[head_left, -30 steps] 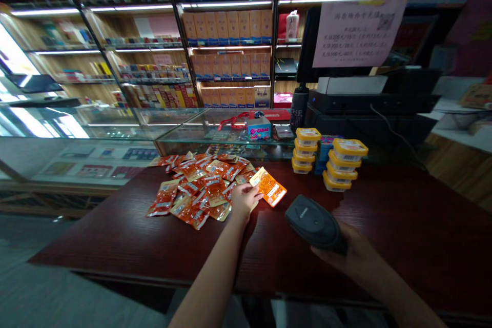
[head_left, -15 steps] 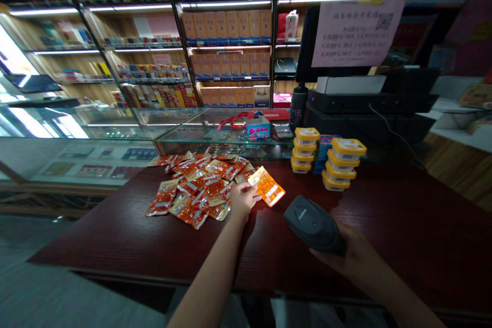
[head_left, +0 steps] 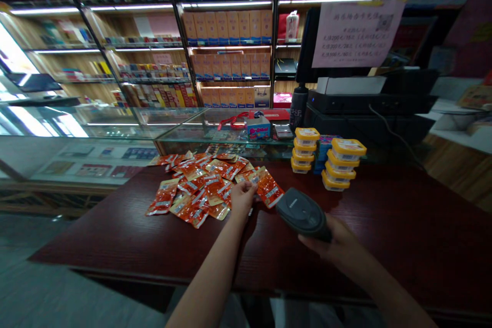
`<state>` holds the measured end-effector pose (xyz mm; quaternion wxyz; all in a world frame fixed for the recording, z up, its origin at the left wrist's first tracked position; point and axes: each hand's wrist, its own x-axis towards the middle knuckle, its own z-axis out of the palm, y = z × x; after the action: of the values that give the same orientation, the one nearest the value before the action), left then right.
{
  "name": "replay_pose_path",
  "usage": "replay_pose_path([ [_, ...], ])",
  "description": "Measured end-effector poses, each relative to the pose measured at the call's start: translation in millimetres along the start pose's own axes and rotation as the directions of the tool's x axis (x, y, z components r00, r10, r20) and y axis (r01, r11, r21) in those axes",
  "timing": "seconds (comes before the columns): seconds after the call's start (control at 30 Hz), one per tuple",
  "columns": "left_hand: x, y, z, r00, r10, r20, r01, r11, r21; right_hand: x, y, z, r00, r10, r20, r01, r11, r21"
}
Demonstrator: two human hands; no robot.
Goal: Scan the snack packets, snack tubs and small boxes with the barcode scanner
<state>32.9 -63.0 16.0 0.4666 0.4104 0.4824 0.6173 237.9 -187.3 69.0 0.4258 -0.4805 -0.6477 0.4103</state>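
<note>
My left hand (head_left: pixel 241 196) pinches one orange snack packet (head_left: pixel 269 187) by its left end, holding it just above the dark red counter (head_left: pixel 384 236). My right hand (head_left: pixel 333 243) grips a black barcode scanner (head_left: pixel 302 212), its head close to the packet's right side. A loose pile of several orange snack packets (head_left: pixel 196 184) lies to the left of my left hand.
Two stacks of yellow-lidded tubs (head_left: pixel 326 158) stand at the counter's back, before a black till with a paper notice (head_left: pixel 355 31). A glass display case (head_left: pixel 215 133) runs behind the pile, a small blue box (head_left: pixel 258 128) on it. Shelves of boxed goods fill the back wall.
The scanner has moved up and left, closer to the held packet. The bright glow on the packet has gone, and it now looks darker and lower.
</note>
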Motion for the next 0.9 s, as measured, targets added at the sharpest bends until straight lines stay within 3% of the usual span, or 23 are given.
replay_pose_path([
  [0.1,-1.5,2.6,-0.6,1.0,-0.012,-0.002,0.012,1.0,-0.005,3.2,0.2,2.7,1.0,-0.002,-0.014,0.001,0.999,-0.046],
  [0.2,-1.9,2.5,-0.1,1.0,-0.009,-0.011,0.009,1.0,-0.016,-0.1,2.0,-2.0,0.999,-0.006,-0.035,-0.003,0.967,-0.254],
  [0.33,-1.0,1.1,1.0,0.998,0.06,-0.034,-0.06,0.998,-0.015,-10.9,16.0,-16.2,0.999,-0.052,-0.016,0.032,0.812,-0.583],
  [0.47,-0.1,-0.6,-0.1,0.991,0.136,0.006,-0.137,0.99,0.022,-23.0,54.1,-31.6,0.986,-0.165,0.011,0.116,0.64,-0.76],
  [0.63,3.2,-4.4,2.3,0.976,0.212,0.041,-0.214,0.928,0.304,-34.6,105.8,-45.7,0.938,-0.346,0.014,0.185,0.467,-0.865],
  [0.77,13.4,-8.6,24.4,0.993,0.06,0.101,-0.102,0.869,0.485,-35.2,122.0,-52.9,0.913,-0.406,0.044,0.231,0.425,-0.875],
  [0.9,27.2,-18.0,65.8,0.985,-0.105,0.139,0.023,0.868,0.496,-32.2,123.5,-55.1,0.906,-0.414,0.088,0.276,0.421,-0.864],
])
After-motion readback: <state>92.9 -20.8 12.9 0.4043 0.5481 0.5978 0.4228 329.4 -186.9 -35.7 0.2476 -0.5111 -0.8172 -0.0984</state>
